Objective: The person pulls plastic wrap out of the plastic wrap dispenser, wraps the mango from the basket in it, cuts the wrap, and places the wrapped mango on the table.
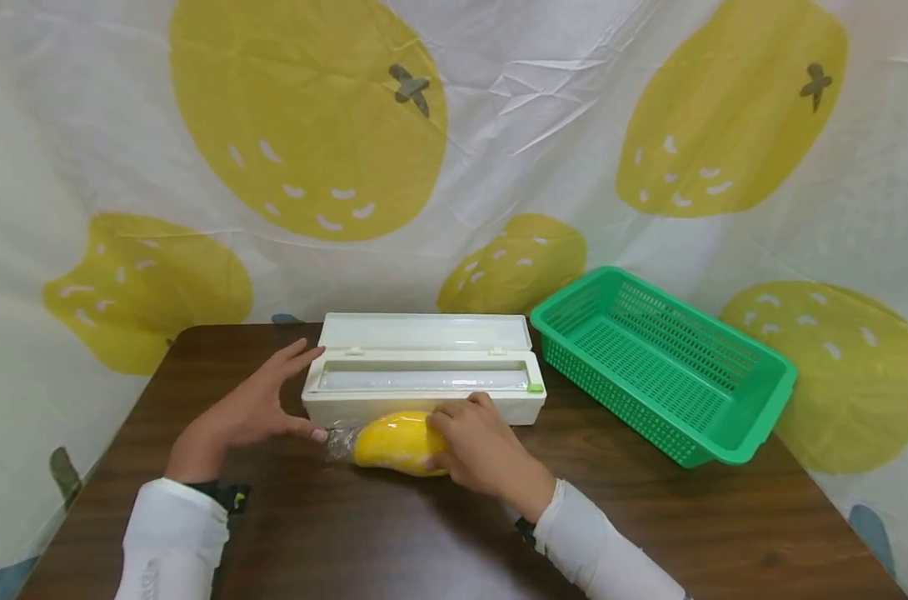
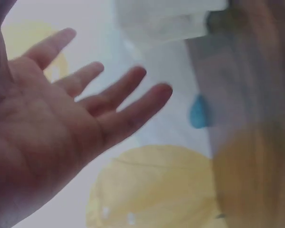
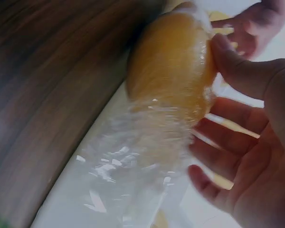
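A yellow mango (image 1: 392, 442), wrapped in clear cling film (image 3: 118, 161), is just in front of a white cling film dispenser (image 1: 424, 408). My right hand (image 1: 480, 442) grips the mango's right end between thumb and fingers. Loose film bunches at both ends of the fruit. To the left, my left hand (image 1: 255, 408) is spread open, its thumb tip close to the film at the mango's left end and its other fingertips by the dispenser's left end. Inside the dispenser lies a film roll (image 1: 424, 380), and the lid (image 1: 424, 332) is raised at the back.
A green perforated basket (image 1: 780, 379) stands at the right rear of the brown wooden table (image 1: 274, 533), angled beside the dispenser. Behind the table hangs a white cloth (image 1: 529, 150) with a yellow fruit print.
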Available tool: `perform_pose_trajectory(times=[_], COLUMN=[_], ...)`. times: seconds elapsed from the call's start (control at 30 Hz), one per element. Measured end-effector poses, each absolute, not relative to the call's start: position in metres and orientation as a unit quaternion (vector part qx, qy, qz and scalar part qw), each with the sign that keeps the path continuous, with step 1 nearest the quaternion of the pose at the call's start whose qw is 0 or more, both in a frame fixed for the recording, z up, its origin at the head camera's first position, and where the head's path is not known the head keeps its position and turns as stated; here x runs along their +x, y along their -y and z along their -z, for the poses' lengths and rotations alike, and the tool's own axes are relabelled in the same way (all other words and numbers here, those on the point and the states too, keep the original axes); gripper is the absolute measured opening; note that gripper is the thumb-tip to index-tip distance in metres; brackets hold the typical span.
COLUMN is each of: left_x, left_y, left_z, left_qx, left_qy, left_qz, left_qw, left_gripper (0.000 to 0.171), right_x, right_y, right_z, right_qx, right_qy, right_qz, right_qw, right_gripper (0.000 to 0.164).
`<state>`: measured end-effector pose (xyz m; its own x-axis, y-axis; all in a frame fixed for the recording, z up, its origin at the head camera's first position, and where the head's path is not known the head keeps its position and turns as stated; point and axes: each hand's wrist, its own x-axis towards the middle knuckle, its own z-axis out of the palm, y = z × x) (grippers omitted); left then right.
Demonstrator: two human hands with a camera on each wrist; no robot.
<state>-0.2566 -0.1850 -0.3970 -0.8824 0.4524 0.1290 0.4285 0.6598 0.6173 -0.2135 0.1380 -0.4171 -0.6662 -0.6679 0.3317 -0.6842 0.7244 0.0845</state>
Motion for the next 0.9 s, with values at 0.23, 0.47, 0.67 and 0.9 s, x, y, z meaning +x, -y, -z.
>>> perform_pose_trajectory(times=[0.23, 0.47, 0.67, 0.9], left_x=[-0.242, -0.233, -0.234, -0.232], left_y=[0.158, 0.113, 0.087, 0.076], left_z=[0.37, 0.369, 0.377, 0.38], left_qx=[0.259, 0.339, 0.39, 0.431], left_qy=[-0.897, -0.855, -0.814, -0.795], left_qz=[-0.348, -0.392, -0.413, -0.405], left_qw=[-0.089, 0.005, 0.124, 0.134], left_gripper=[0.056, 0.077, 0.081, 0.061], right_x=[-0.209, -0.197, -0.193, -0.189], right_y=[-0.152, -0.157, -0.156, -0.153], right_z=[0.413, 0.402, 0.402, 0.4], right_qx=[0.441, 0.521, 0.536, 0.526], right_qy=[0.844, 0.686, 0.609, 0.603], right_qz=[0.004, -0.014, -0.012, -0.025], right_qw=[0.306, 0.507, 0.585, 0.599], right_gripper=[0.046, 0.022, 0.019, 0.014])
